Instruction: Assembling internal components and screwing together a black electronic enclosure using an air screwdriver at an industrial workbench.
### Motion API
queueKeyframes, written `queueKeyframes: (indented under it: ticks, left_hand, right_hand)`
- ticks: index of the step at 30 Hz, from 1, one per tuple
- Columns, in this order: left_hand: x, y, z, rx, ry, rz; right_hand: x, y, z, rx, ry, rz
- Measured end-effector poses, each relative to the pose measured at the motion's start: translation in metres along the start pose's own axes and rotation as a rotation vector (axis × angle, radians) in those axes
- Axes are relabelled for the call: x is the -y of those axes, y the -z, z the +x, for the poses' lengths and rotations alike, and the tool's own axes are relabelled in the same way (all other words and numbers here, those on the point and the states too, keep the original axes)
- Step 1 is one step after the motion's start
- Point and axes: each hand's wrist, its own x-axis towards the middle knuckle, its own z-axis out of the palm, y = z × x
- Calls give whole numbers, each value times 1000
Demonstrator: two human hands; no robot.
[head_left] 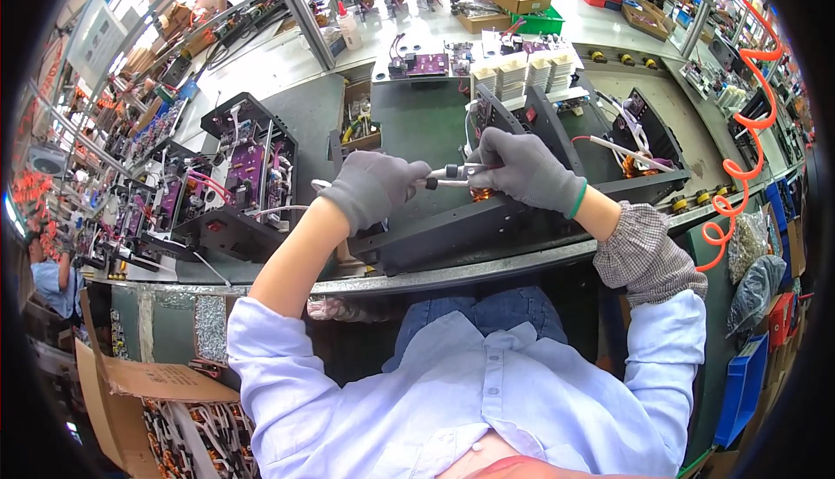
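Note:
Both my hands wear grey gloves and meet above a black metal housing (435,234) at the bench's near edge. My left hand (374,187) is closed round a white cable, whose loose end sticks out by the wrist. Fingers of my right hand (529,170) pinch the other side of the same white cable (452,184). A black cylindrical fitting (449,171) sits on the cable between the two hands. Copper-coloured coils (481,193) show just below my right fingers. My fingers hide part of the cable and the housing's inside.
Open black housings with purple circuit boards (248,170) stand to the left, another housing (644,135) to the right. White finned parts (522,74) and a small parts box (360,122) lie beyond my hands. An orange coiled hose (765,113) hangs at right. A cardboard box (165,381) holds cabled parts.

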Motion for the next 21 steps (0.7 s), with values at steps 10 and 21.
queueKeyframes:
  ticks: [10, 21]
  left_hand:
    - [-81, 56, -33, -290, -309, 524]
    - [-71, 68, 121, -132, -122, 484]
  right_hand:
    - [4, -6, 6, -68, -133, 57]
    - [-4, -3, -2, -688, -112, 1029]
